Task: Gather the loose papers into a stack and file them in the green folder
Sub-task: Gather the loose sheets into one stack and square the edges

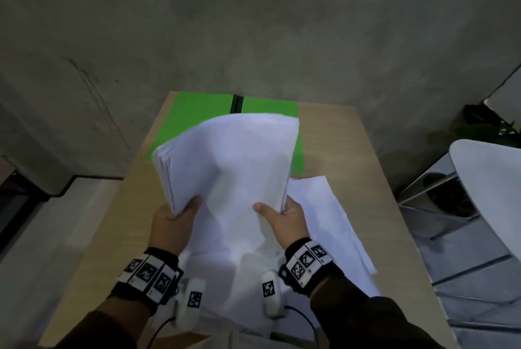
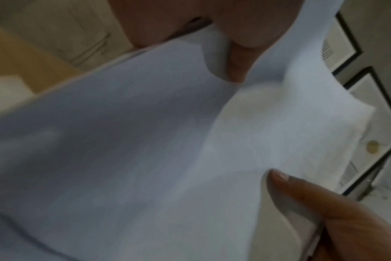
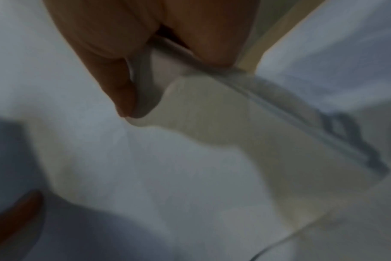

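A thick stack of white papers (image 1: 228, 162) is held up above the table, tilted away from me. My left hand (image 1: 172, 219) grips its near left corner and my right hand (image 1: 284, 214) pinches its near right edge, thumb on top. The green folder (image 1: 194, 117) lies open at the far end of the table, its black spine (image 1: 236, 103) in the middle, partly hidden behind the stack. More loose white sheets (image 1: 332, 224) lie spread on the table under and right of my hands. In the wrist views, paper (image 2: 145, 141) fills the frame, and my right fingers (image 3: 114, 53) clamp the stack's edge (image 3: 257, 98).
The light wooden table (image 1: 112, 224) is small, with edges close on both sides and concrete floor (image 1: 253, 24) around it. A white chair (image 1: 490, 193) with metal legs stands to the right. A plant (image 1: 490, 128) sits beyond it.
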{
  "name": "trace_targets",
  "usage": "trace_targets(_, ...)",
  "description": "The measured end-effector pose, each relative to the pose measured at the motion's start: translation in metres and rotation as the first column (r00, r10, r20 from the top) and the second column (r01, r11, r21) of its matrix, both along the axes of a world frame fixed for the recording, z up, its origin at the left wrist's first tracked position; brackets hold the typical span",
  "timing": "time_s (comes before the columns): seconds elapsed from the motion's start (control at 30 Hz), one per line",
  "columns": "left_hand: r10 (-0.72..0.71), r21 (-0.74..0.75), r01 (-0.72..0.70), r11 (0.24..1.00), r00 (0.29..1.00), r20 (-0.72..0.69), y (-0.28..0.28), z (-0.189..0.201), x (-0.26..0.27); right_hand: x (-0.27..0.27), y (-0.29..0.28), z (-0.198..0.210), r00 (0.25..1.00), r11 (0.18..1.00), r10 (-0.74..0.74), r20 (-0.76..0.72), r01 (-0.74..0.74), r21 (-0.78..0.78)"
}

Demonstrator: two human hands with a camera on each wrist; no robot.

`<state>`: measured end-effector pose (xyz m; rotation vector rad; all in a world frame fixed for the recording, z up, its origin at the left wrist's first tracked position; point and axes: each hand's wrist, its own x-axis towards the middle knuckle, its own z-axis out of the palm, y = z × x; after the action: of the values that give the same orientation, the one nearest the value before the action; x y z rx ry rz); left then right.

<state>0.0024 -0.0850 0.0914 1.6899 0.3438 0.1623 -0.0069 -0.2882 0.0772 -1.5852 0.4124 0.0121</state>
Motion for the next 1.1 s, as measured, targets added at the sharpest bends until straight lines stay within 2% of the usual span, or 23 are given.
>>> trace_targets(0.07,0.048,0.05,-0.048,0.998,0.999,0.015,0.01,0.011,0.002,0.0,-0.007,-0.007,0.999,0.986,0.037,0.026,-0.033,-0.162)
trace_targets(0.1,0.064,0.068,-0.065,0.996,0.998,0.019,0.017,0.017,0.002,-0.001,-0.013,-0.014,0.998,0.963,0.041,-0.037,-0.049,-0.264)
trace_targets(0.13,0.09,0.08,-0.091,0.993,0.996,0.019,0.027,0.021,0.003,-0.002,-0.019,-0.022,0.988,0.928,0.024,-0.151,-0.078,-0.364)
trace_targets(0.2,0.14,0.111,-0.141,0.984,0.99,0.017,0.045,0.029,0.001,-0.011,-0.028,-0.037,0.905,0.872,-0.073,-0.418,-0.146,-0.467)
trace_targets(0.23,0.17,0.131,-0.171,0.977,0.985,0.014,0.054,0.032,-0.001,-0.017,-0.028,-0.04,0.856,0.853,-0.123,-0.501,-0.166,-0.494)
trace_targets(0.3,0.224,0.169,-0.221,0.961,0.974,-0.002,0.068,0.036,-0.008,-0.025,-0.022,-0.049,0.804,0.806,-0.162,-0.571,-0.226,-0.547)
trace_targets(0.37,0.253,0.162,-0.25,0.955,0.967,0.0,0.075,0.036,-0.017,-0.028,-0.012,-0.057,0.815,0.76,-0.14,-0.562,-0.275,-0.588)
trace_targets(0.4,0.258,0.151,-0.257,0.954,0.966,0.013,0.078,0.035,-0.02,-0.027,-0.009,-0.062,0.832,0.763,-0.134,-0.538,-0.26,-0.592)
trace_targets(0.5,0.269,0.105,-0.269,0.957,0.963,0.017,0.083,0.03,-0.027,-0.023,-0.004,-0.068,0.881,0.837,-0.128,-0.456,-0.15,-0.525)
trace_targets(0.57,0.264,0.087,-0.265,0.96,0.964,0.027,0.084,0.029,-0.03,-0.022,-0.009,-0.069,0.908,0.844,-0.12,-0.4,-0.119,-0.524)
trace_targets(0.7,0.269,0.058,-0.27,0.961,0.963,0.029,0.091,0.03,-0.034,-0.018,-0.045,-0.047,0.945,0.717,-0.108,-0.309,-0.141,-0.683)
trace_targets(0.8,0.242,0.017,-0.242,0.97,0.97,0.029,0.099,0.031,-0.037,-0.007,-0.077,-0.026,0.954,0.694,-0.211,-0.212,-0.007,-0.72)
trace_targets(0.87,0.243,0.007,-0.243,0.97,0.97,-0.006,0.101,0.04,-0.041,0.003,-0.093,-0.011,0.973,0.674,-0.187,-0.135,0.027,-0.739)
trace_targets(1.0,0.284,-0.009,-0.285,0.959,0.958,-0.037,0.116,0.05,-0.049,0.016,-0.103,0.026,0.968,0.796,-0.024,-0.25,-0.133,-0.591)
trace_targets(1.03,0.297,-0.011,-0.297,0.955,0.955,-0.025,0.121,0.048,-0.048,0.017,-0.097,0.033,0.952,0.777,0.055,-0.301,-0.23,-0.586)
trace_targets(1.1,0.347,-0.004,-0.347,0.938,0.938,-0.024,0.124,0.056,-0.051,0.017,-0.078,0.032,0.892,0.674,0.22,-0.395,-0.432,-0.6)
